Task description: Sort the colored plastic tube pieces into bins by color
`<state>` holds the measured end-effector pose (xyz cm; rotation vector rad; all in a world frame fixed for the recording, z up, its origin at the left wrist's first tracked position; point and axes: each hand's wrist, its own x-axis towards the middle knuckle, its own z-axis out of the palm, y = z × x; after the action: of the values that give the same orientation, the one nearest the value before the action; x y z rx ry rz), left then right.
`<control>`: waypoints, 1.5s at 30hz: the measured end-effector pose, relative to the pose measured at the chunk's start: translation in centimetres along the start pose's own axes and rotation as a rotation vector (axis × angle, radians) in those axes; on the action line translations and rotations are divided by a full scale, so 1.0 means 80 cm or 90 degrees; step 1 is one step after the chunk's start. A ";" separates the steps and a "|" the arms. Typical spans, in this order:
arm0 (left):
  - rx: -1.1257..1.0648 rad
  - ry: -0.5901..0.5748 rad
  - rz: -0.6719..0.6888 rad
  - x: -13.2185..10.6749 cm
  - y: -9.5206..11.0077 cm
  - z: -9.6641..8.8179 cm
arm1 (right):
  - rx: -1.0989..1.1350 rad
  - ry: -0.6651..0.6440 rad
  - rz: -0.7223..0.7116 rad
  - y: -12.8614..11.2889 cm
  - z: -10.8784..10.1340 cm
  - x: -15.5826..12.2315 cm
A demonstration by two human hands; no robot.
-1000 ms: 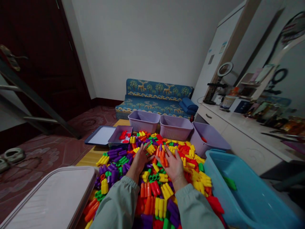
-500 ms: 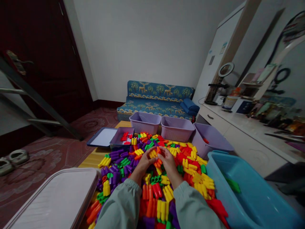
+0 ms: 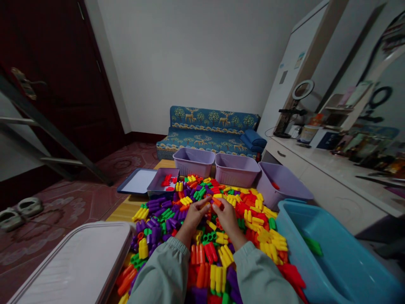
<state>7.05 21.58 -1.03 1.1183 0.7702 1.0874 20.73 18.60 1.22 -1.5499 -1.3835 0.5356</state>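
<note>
Both hands are held close together over a broad heap of tube-shaped plastic building blocks point(image 3: 217, 278) in red, orange, yellow, green and purple. My right hand point(image 3: 228, 217) pinches an orange building block point(image 3: 217, 202) between thumb and fingers. My left hand point(image 3: 193, 217) is closed, with its fingertips pointing at that block. A bit of yellow, apparently a yellow building block point(image 3: 208, 204), shows between its finger and thumb; the fingers mostly hide it. Whether the two blocks touch, I cannot tell. Below the hands lie green blocks point(image 3: 209, 237) and joined yellow blocks point(image 3: 217, 279).
Lilac bins point(image 3: 236, 171) stand along the far edge of the wooden table point(image 3: 122, 209). A shallow box point(image 3: 155, 185) with red pieces is at the far left, a blue tub point(image 3: 341, 257) at the right, a white lid point(image 3: 72, 261) at the near left. Behind is a sofa point(image 3: 205, 137).
My hands have drawn slightly apart. The yellow and orange pieces seen between them before are now mostly covered by fingers. The view has shifted slightly.
</note>
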 end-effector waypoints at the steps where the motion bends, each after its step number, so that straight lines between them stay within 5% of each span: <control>1: -0.008 0.013 0.000 0.000 0.000 0.000 | -0.014 -0.005 -0.015 -0.001 -0.004 -0.001; 12: 0.036 0.045 0.029 0.002 -0.001 -0.002 | -0.081 -0.061 -0.052 -0.004 -0.010 -0.016; 18: 0.022 0.161 0.046 0.008 -0.006 -0.003 | -0.011 0.043 -0.053 0.005 -0.045 0.000; 25: -0.024 0.100 0.152 -0.001 0.015 0.011 | -0.016 -0.266 0.040 0.018 -0.072 -0.011; 30: 0.094 0.131 0.163 -0.001 0.011 0.003 | -0.101 -0.228 -0.103 0.018 -0.066 -0.025; 36: 0.202 0.137 0.149 0.001 0.000 0.000 | -0.235 -0.214 -0.087 0.005 -0.057 -0.023; 39: 0.294 0.125 0.131 -0.005 -0.001 0.003 | -0.050 -0.101 -0.020 -0.002 -0.063 -0.014; 45: 0.705 0.093 0.065 -0.013 0.002 0.009 | 0.503 0.343 0.155 -0.008 -0.135 0.059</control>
<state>7.32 20.37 -0.71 2.0173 1.5263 0.7984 30.46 19.08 7.83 -1.0814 -0.4713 0.6467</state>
